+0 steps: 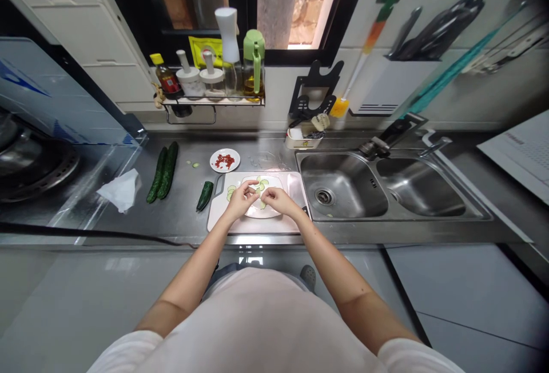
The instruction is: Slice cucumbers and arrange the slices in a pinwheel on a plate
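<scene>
Over a white plate (269, 213) on a pale cutting board (217, 222), my two hands meet with fingertips close together. My left hand (242, 199) is closed in a pinch, apparently on a thin pale-green cucumber slice. Facing it, my right hand (278, 199) is pinched too; what lies between its fingertips is too small to make out. Cucumber slices (263, 182) lie on the plate beyond my fingers. More slices (230, 191) rest on the board left of my left hand. At the board's right side lies a knife (305, 210), its dark handle toward me.
Left of the board are a cut cucumber piece (205, 196), two whole cucumbers (163, 171) and a crumpled white cloth or tissue (121, 190). A small plate (225, 151) of chopped red pieces stands behind. A double sink (347, 187) lies right; a seasoning rack (214, 101) hangs above.
</scene>
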`<act>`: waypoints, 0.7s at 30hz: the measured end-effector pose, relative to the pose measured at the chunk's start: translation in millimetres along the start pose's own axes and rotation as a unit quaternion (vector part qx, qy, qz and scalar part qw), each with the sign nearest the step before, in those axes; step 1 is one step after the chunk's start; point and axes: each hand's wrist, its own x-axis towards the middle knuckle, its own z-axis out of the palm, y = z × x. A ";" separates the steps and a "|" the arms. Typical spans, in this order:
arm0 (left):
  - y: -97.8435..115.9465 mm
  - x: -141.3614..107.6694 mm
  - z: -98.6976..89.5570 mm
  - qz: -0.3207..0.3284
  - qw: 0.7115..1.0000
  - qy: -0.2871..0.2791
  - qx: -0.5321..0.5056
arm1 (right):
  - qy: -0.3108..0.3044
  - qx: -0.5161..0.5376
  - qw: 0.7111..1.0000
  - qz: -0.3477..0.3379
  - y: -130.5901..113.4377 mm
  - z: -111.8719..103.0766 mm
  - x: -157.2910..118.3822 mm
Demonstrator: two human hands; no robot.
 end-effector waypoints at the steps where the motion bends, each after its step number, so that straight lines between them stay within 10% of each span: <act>1: -3.8 0.8 -0.1 -0.002 1.000 -0.005 0.006 | -0.007 -0.003 1.000 0.006 3.1 0.4 0.4; 21: -44.1 -6.2 16.1 -0.010 0.897 -0.084 0.434 | -0.058 -0.382 0.918 0.088 10.8 32.3 -20.9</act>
